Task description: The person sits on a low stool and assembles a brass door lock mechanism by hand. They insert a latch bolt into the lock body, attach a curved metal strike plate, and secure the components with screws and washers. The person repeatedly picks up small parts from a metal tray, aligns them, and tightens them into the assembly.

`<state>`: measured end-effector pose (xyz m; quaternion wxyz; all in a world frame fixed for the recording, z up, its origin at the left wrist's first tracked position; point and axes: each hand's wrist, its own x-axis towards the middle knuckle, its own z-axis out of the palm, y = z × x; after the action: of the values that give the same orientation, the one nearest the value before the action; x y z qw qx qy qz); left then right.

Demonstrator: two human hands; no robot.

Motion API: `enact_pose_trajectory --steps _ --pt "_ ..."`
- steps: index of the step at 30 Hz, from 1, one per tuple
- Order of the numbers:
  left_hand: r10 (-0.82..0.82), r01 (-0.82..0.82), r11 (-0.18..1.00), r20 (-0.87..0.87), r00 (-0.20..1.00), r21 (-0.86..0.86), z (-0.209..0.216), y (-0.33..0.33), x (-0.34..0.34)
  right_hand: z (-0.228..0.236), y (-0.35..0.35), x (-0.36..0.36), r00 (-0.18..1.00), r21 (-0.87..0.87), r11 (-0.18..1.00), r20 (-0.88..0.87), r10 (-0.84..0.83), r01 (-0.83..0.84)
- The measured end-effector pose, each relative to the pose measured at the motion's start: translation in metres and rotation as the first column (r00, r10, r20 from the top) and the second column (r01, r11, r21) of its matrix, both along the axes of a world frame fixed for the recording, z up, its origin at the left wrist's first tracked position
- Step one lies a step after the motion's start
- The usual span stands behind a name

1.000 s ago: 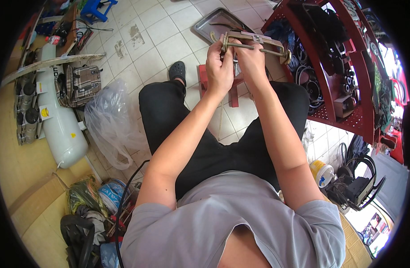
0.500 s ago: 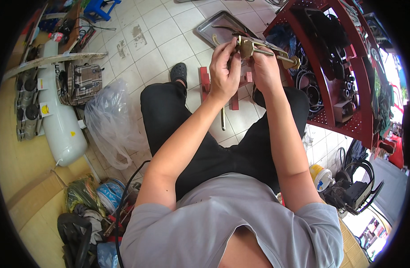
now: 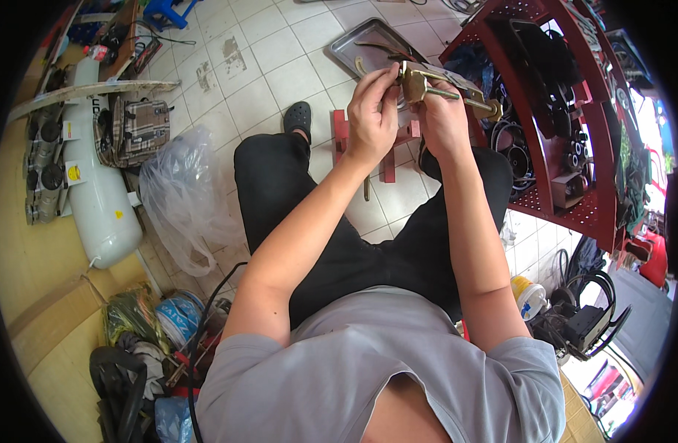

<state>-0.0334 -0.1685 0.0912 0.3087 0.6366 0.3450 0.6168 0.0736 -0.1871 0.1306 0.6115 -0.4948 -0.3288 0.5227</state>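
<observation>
My two hands are raised together over the floor beyond my knees. Between them is a brass-coloured metal assembly (image 3: 415, 85) with a blocky end and long rods, whose exact kind I cannot make out. My right hand (image 3: 445, 124) is wrapped round its middle, the rods running off to the right toward a round flange. At the block's left end, my left hand (image 3: 374, 118) has thumb and fingers pinched close together; whatever small part lies between the fingertips is hidden. Below the hands, a red metal stand (image 3: 389, 166) rests on the tiles.
A grey metal tray (image 3: 346, 46) with tools lies on the floor ahead. To the right stands a red shelf rack (image 3: 546, 159) loaded with parts. On the left are a white gas cylinder (image 3: 103, 214), a checked bag (image 3: 142, 127) and a clear plastic bag (image 3: 184, 192).
The brass-coloured assembly has turned slightly in my right hand, showing more of the block's face. My left fingers stay pinched at its end, shifted a little to the right.
</observation>
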Motion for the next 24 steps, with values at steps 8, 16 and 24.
enact_pose_trajectory --steps 8,16,24 --pt "0.041 -0.039 0.998 -0.042 0.998 0.051 -0.008 0.004 -0.002 0.003 0.0 0.002 0.987 -0.066 0.998 0.16 0.014 -0.004" --pt "-0.046 0.043 0.991 -0.016 0.999 -0.125 -0.003 -0.001 0.0 0.01 0.0 0.001 0.936 -0.078 0.996 0.351 -0.017 0.047" --pt "-0.018 0.017 0.993 -0.012 1.0 -0.12 0.0 -0.006 0.008 -0.009 0.001 0.005 0.924 -0.026 0.995 0.375 -0.075 0.091"
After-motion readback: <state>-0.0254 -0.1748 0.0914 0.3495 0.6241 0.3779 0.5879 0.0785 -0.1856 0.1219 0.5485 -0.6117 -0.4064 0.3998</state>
